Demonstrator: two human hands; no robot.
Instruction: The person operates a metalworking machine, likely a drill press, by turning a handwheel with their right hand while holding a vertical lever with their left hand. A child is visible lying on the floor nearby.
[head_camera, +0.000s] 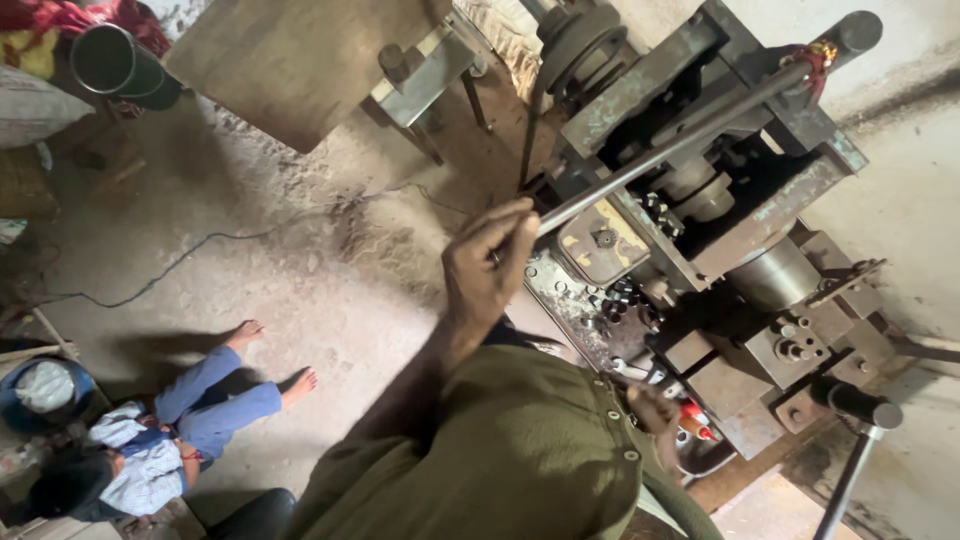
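Gripping long steel lever (680, 140) near its free end, left hand (487, 268) closes around bar above grimy machine (700, 260). Right hand (655, 410) low by machine's near edge, grip unclear. Risk: oily bar slipping through fingers, hand striking loose nuts (620, 298).

Materials and finishes around the raised hand

The hand (487, 268) grips a smooth, dull-grey metal rod (668, 146). Beyond it, the machine (700, 230) is worn, oil-darkened steel with chipped yellow paint. Below it: matt olive cloth sleeve (500, 450); rough, dusty concrete floor (330, 290).
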